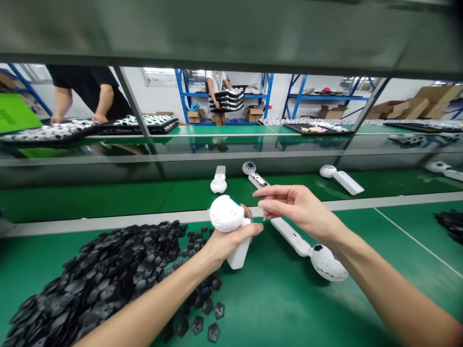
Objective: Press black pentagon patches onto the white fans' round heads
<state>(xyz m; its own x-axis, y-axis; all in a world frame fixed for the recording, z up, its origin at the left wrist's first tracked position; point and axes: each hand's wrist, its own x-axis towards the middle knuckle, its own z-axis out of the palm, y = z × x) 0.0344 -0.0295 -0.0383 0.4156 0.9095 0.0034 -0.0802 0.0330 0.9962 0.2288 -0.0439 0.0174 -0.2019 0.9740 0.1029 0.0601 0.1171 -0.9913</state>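
My left hand (226,243) is wrapped round a white ball-headed device (227,214) with a flat handle, tilted over the green table. A bit of blue shows at the edge of its round head. Close to its right, my right hand (285,205) is raised with thumb and fingers drawn into a pinch; anything between the fingertips is too small to make out. Below that hand lies a similar white device (327,262) with a black patch on its slotted head. A large heap of black pentagon pieces (108,274) spreads left of and behind my left forearm.
On the green strip beyond the pale rail (173,215) are a folded white device (219,180), one with an opened handle (249,167) and another (347,180). More black pieces (450,224) lie far right. Two people work behind, one carrying stacked trays (227,100). A shelf (231,33) hangs overhead.
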